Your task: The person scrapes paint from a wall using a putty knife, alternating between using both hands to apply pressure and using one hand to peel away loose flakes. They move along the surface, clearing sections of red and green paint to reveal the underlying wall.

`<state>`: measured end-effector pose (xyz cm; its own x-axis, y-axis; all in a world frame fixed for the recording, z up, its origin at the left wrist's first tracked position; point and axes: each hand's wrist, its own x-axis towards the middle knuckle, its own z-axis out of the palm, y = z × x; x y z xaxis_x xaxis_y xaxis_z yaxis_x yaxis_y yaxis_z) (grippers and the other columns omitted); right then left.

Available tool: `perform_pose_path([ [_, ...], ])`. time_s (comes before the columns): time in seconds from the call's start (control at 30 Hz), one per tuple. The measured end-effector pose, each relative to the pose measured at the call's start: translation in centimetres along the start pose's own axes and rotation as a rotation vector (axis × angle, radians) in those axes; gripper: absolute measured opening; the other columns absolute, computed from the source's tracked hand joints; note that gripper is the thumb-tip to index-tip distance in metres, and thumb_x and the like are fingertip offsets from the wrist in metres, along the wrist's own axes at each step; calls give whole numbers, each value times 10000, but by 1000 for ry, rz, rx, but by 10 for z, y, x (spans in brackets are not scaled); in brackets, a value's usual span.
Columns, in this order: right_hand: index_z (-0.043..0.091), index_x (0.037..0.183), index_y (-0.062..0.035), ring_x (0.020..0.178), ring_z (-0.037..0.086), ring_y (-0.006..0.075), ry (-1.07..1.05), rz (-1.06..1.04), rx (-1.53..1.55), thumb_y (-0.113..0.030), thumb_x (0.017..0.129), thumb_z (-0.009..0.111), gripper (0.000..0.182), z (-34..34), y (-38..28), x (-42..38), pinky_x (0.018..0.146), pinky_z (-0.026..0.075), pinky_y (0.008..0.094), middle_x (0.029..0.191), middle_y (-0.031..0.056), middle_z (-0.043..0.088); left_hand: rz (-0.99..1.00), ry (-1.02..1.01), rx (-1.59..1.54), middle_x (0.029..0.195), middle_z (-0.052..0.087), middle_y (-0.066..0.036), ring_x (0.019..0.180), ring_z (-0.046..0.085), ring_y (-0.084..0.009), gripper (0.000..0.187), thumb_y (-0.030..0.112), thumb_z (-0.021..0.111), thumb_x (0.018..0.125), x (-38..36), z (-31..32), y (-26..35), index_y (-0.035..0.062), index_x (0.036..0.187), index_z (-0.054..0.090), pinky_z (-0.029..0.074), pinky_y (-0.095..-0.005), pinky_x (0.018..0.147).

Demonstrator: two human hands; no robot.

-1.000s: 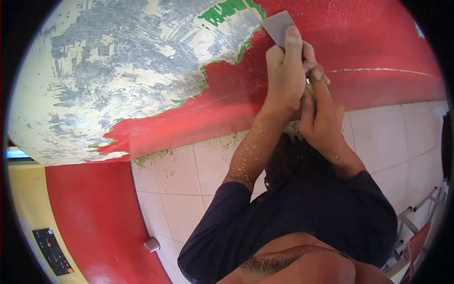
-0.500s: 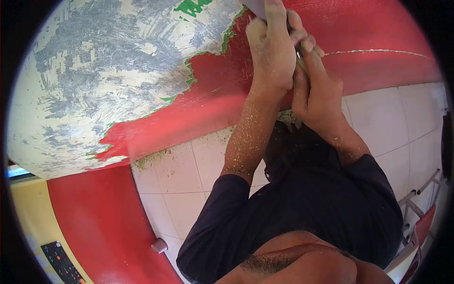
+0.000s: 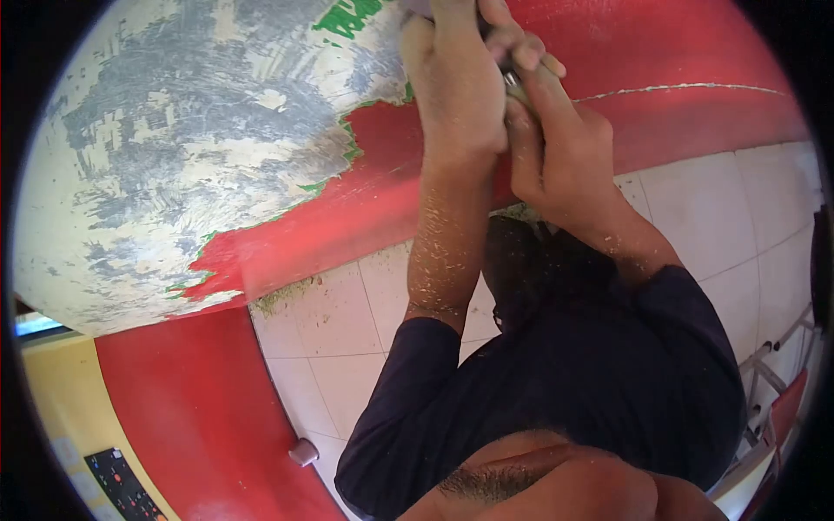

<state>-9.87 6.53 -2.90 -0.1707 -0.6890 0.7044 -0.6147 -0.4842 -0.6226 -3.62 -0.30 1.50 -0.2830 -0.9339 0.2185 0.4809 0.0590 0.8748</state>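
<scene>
One scraper (image 3: 512, 79), mostly hidden by left hand (image 3: 459, 91) and right hand (image 3: 565, 148), fingers closed on it; one green patch (image 3: 349, 17) left of fingers.

open room over tiles (image 3: 695, 213) — either side of torso (image 3: 556, 382), painted surface (image 3: 678, 48) (curved) blocking ahead, metal frame (image 3: 768, 374) rightward

Flat tool (image 3: 415, 8): blade was cut off by the top edge; grip was mostly hidden between the hands. Left hand (image 3: 456, 91): thumb tip was cropped. Right hand (image 3: 565, 152): palm was concealed. Black panel (image 3: 124, 486): lower end was cropped, markings too small to read. Metal-framed item (image 3: 766, 373): was partly cropped, type unclear. Floor flecks (image 3: 282, 297): were individually indistinct.
</scene>
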Motion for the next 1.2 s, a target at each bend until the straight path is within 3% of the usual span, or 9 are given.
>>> perform_pose_path([
  [0.07,521,1213,-20,740,628,415,18,14,47,-87,882,556,339,4,0,-6,618,513,446,848,233,629,59,-5,94,509,321,-26,442,457,-183,501,377,277,1026,-1,1,14,95,623,375,476,-357,473],
  [0.2,537,1179,-43,737,612,425,-63,79,136,-119,896,547,293,6,13,-22,614,503,465,830,234,621,-29,123,56,512,320,-18,427,451,-158,490,428,375,999,-19,-17,-23,60,677,407,479,-367,435],
  [0.23,537,1179,-42,741,615,421,-100,108,149,-124,902,541,289,5,12,-24,616,503,466,827,236,620,71,121,128,516,322,-13,430,437,-149,514,462,365,1000,-15,-18,-16,69,672,413,473,-366,439],
  [0.33,548,1166,-18,724,626,408,-103,35,198,-135,911,532,281,10,10,-4,612,504,469,787,233,617,15,191,-135,522,328,-3,436,421,-144,513,470,374,999,-11,-8,9,79,670,417,465,-353,448],
  [0.57,594,1133,0,694,642,383,-88,93,301,-105,910,548,251,3,1,2,591,512,395,782,240,624,31,88,-57,568,327,-6,486,407,-157,460,472,332,1012,-5,-7,16,106,742,398,466,-358,484],
  [0.67,608,1108,-8,674,638,378,49,101,288,-104,911,545,228,9,18,-25,571,499,394,758,234,612,25,18,78,587,360,0,495,418,-145,438,467,337,1012,-18,-19,-15,107,778,425,472,-353,492],
  [0.87,614,1051,-20,662,631,378,-109,188,295,-94,914,532,177,1,4,-6,564,493,394,735,219,604,95,58,15,593,370,14,490,406,-119,371,408,345,1017,-13,-7,2,99,840,451,477,-348,507],
  [1.03,607,1077,-14,636,611,396,-48,293,340,-76,911,531,193,-2,6,-31,542,476,389,703,222,584,-59,69,10,579,320,23,474,345,-112,365,378,382,1010,-19,-11,-16,87,800,450,465,-364,510],
  [1.2,600,1081,0,628,612,397,-34,174,272,-69,909,530,198,4,9,-25,539,478,391,696,230,582,-102,156,-104,555,350,16,463,367,-106,399,361,401,1017,-20,-2,-7,79,739,458,431,-313,482],
])
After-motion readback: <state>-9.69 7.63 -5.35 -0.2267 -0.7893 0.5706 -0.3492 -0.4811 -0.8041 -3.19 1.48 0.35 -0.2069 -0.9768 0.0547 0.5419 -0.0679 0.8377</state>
